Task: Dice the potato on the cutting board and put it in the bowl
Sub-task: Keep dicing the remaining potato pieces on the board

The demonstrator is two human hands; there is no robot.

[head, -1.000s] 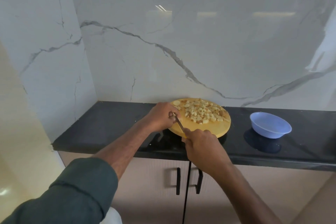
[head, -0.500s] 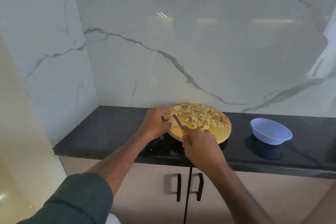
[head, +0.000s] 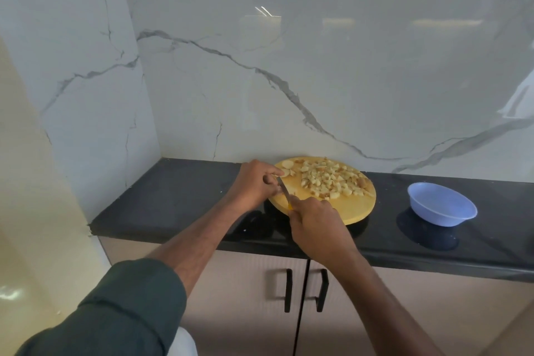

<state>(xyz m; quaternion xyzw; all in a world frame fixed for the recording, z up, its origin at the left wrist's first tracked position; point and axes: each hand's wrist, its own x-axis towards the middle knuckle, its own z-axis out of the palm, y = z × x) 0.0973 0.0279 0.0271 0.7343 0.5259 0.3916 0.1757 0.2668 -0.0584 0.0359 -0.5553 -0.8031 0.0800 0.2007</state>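
Left hand [head: 254, 183] pinches a pale potato slice [head: 284, 173] at the round yellow wooden cutting board's [head: 351, 209] nine o'clock edge. Right hand [head: 316, 221] clasps the yellow-handled knife [head: 284, 189], blade just right of those fingertips.

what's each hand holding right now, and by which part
The right hand grips the knife by its yellow handle. The left hand pinches a potato slice at its edge.

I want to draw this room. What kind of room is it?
Most likely a kitchen: a black countertop over cupboard doors, and a cutting board with diced potato.
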